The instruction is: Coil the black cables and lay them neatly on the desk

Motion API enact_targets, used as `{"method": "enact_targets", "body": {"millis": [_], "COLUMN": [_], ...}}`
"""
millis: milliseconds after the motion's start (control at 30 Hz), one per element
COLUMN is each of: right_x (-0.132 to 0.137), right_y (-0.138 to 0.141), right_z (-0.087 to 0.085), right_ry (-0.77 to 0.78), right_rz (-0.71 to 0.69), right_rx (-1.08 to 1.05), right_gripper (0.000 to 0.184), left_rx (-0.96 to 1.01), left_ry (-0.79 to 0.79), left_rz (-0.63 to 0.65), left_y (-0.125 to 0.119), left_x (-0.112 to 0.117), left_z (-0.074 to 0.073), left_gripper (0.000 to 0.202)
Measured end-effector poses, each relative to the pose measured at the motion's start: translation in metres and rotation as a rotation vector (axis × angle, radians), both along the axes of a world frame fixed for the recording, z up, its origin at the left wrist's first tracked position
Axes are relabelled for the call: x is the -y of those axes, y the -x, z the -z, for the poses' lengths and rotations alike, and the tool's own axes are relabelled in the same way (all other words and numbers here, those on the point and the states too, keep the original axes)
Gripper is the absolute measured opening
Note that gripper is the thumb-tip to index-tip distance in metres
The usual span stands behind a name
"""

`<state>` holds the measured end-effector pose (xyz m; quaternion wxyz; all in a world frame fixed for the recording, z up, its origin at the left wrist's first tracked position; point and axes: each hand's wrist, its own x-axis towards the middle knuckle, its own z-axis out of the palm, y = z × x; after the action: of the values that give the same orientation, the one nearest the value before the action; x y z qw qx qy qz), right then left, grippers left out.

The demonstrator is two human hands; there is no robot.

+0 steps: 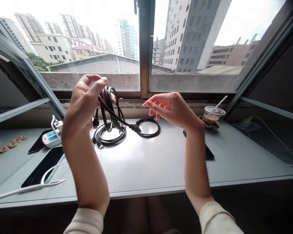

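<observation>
I held a bundle of black cable (109,109) up above the table (146,172) in my left hand (83,97). The fingers of that hand were bent around the top of the loops, closed far enough to grip them, with the thumb over the near side. The loops hung down in the air, and one end slanted off to the right, tipped with a black plug (136,128). My right hand (172,105) was raised well apart from the bundle, half open, its fingers loosely curled and the thumb close to the index fingertip; I saw nothing in its grasp.

Behind and below the hanging loops, a coiled cable (109,142) lay on the table, and a smaller ring of cable (158,130) lay to its right. The plug showed in front of that ring's left edge, though I could not tell whether they touched.

Beside my left arm were a white power strip (51,139), a phone (42,169) with a dark screen and a white cord (26,188). Past my right forearm, which partly hid a dark flat device (209,152), a lidded cup (210,115) stood in a cardboard holder (211,124).
</observation>
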<state>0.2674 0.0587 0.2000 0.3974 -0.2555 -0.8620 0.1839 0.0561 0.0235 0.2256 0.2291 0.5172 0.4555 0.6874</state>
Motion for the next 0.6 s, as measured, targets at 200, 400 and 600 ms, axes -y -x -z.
{"method": "enact_targets", "body": {"millis": [200, 400, 600], "right_x": [-0.001, 0.007, 0.009], "right_y": [0.001, 0.005, -0.007], "right_z": [0.001, -0.002, -0.005], "right_ry": [0.0, 0.003, 0.017], "right_rz": [0.02, 0.002, -0.024], "right_rx": [0.036, 0.063, 0.032], "right_gripper": [0.041, 0.044, 0.042], "left_rx": [0.025, 0.177, 0.255], "left_ry": [0.029, -0.29, -0.401], "left_rz": [0.079, 0.081, -0.121], "left_y": [0.003, -0.008, 0.012], "left_x": [0.005, 0.002, 0.007], "left_z": [-0.001, -0.002, -0.004], "left_gripper": [0.006, 0.01, 0.007]}}
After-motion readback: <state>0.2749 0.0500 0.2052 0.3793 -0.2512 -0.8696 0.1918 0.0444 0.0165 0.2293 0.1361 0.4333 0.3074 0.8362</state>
